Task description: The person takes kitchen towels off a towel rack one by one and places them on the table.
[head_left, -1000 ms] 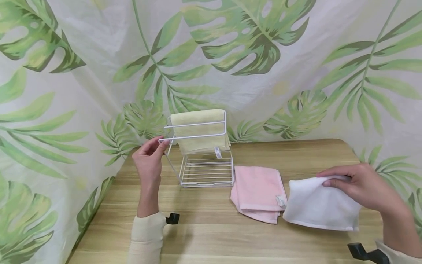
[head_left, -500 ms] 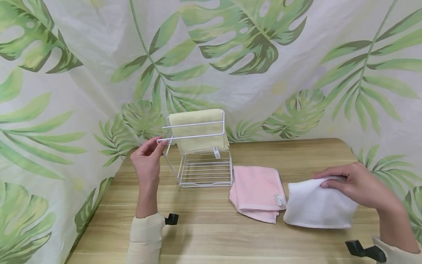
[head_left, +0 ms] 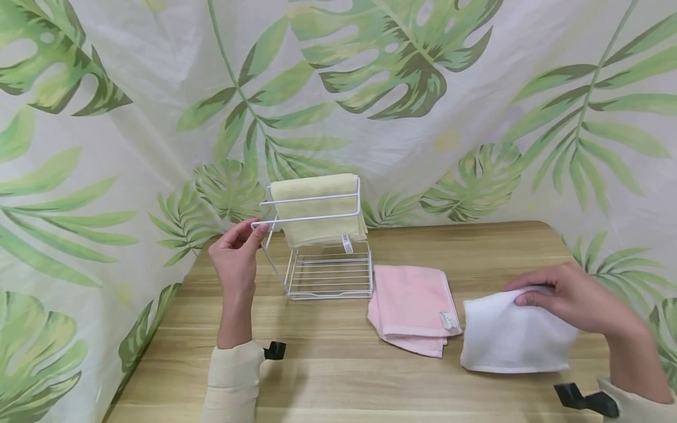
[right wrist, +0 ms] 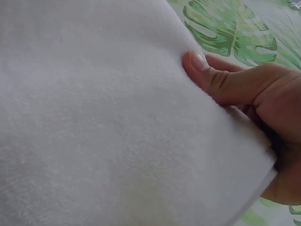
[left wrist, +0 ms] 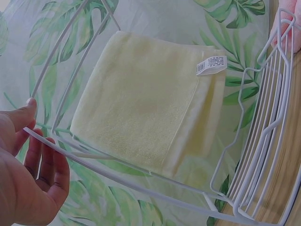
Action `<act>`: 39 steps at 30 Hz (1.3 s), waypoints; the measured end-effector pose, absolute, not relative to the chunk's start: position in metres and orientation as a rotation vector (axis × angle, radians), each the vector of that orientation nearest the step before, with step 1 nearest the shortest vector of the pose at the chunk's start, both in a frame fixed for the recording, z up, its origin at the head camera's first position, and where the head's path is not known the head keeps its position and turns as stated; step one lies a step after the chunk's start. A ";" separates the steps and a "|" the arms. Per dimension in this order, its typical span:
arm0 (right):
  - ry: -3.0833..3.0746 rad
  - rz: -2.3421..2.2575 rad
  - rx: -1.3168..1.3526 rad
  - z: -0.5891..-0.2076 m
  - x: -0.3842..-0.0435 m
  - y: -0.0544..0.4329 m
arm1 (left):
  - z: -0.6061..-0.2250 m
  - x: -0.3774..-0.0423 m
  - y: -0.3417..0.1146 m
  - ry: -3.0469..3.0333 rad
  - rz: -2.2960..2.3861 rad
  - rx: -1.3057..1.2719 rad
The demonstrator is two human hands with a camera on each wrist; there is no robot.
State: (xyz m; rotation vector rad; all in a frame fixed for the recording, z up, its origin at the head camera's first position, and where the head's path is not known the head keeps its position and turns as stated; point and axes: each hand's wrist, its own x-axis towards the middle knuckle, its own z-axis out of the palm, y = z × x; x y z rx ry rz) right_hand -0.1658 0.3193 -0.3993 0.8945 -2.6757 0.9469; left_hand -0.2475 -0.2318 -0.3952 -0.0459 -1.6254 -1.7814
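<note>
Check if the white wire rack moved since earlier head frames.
No. In the head view, the white wire rack sits unchanged against the table and leaf-print backdrop; no visible shift either way.

Right of the rack (head_left: pixel 317 219) and its hung towel (head_left: pixel 319 208), a second towel (head_left: pixel 409 299) lies on my desk (head_left: pixel 344 376), left of my held towel (head_left: pixel 515 338).

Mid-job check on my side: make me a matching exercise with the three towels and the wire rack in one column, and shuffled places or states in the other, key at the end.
1. Yellow towel
2. Pink towel
3. White towel
4. Wire rack

A. Pinched by the right hand
B. Held at an upper corner by the left hand
C. Hanging on the rack's upper part
D. Lying on the table, beside the rack

Pairs: 1-C, 2-D, 3-A, 4-B
</note>
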 end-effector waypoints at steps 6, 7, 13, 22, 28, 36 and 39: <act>-2.662 0.875 0.792 -0.403 -0.175 0.314 | -0.395 -0.248 -0.232 -1.621 -1.782 -0.046; -2.662 0.855 0.765 -0.404 -0.177 0.314 | -0.395 -0.248 -0.232 -1.620 -1.782 -0.045; -2.715 0.740 0.592 -0.410 -0.190 0.312 | -0.394 -0.247 -0.232 -1.621 -1.782 -0.036; -2.679 0.765 0.598 -0.433 -0.219 0.310 | -0.396 -0.248 -0.232 -1.619 -1.785 -0.035; -2.732 0.788 0.551 -0.445 -0.235 0.309 | -0.396 -0.249 -0.233 -1.631 -1.780 -0.035; -2.836 0.894 0.473 -0.456 -0.256 0.305 | -0.396 -0.248 -0.233 -1.628 -1.783 -0.029; -2.861 0.917 0.452 -0.464 -0.264 0.305 | -0.396 -0.248 -0.233 -1.622 -1.786 -0.027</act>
